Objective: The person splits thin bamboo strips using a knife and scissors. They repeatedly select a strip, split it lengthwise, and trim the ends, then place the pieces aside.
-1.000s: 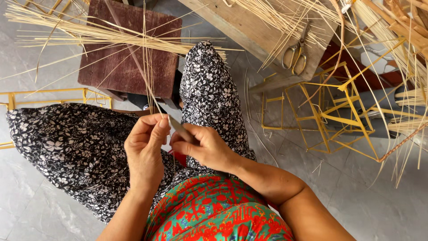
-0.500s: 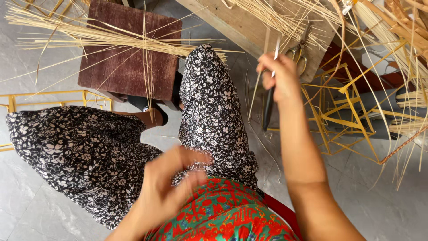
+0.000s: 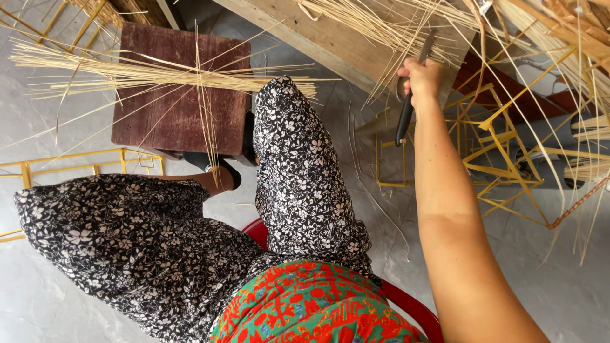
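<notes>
My right hand [image 3: 420,77] is stretched out to the far right and shut on a black-handled knife [image 3: 404,121]. The handle hangs down below the fist and the blade points up toward a wooden plank [image 3: 318,35]. Pale thin bamboo strips [image 3: 381,28] lie on the plank around the hand. My left hand is out of view. My legs in black-and-white flowered trousers [image 3: 298,171] fill the middle of the view.
A bundle of thin bamboo strips [image 3: 159,73] lies across a dark red wooden stool [image 3: 178,121] at upper left. Yellow wire frames [image 3: 502,152] stand on the grey floor at right, another yellow frame [image 3: 76,159] at left. A red chair edge [image 3: 413,305] shows beneath me.
My right hand has left my lap and carried the knife up and right to the plank. My left hand, at my lap before, has dropped out of view.
</notes>
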